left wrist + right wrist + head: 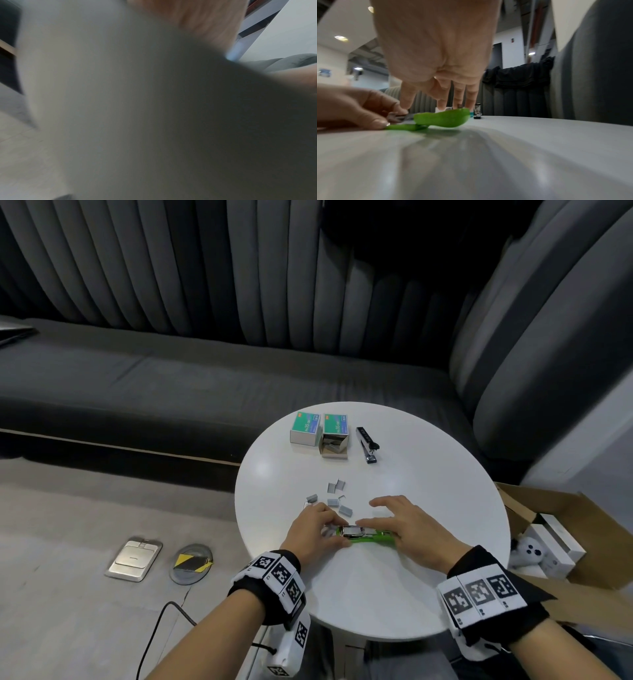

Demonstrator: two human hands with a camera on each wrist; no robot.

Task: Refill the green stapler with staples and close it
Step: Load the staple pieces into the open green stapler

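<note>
The green stapler (368,537) lies near the front of the round white table (428,474), opened so that its metal staple channel (354,530) shows. My left hand (327,530) pinches the stapler's left end between thumb and fingers. My right hand (383,520) lies over the right part with straight fingers, the index finger reaching along the metal channel. In the right wrist view the green stapler (443,119) sits under the straight fingers (456,97), and the left hand (359,108) holds its far end. Loose staple strips (334,501) lie just behind both hands. The left wrist view is blurred.
Two staple boxes (306,428), the right one (335,440) open, and a black stapler (367,445) stand at the table's far side. A dark sofa (171,378) runs behind. An open cardboard box (565,542) is on the floor to the right, a floor socket (133,558) to the left.
</note>
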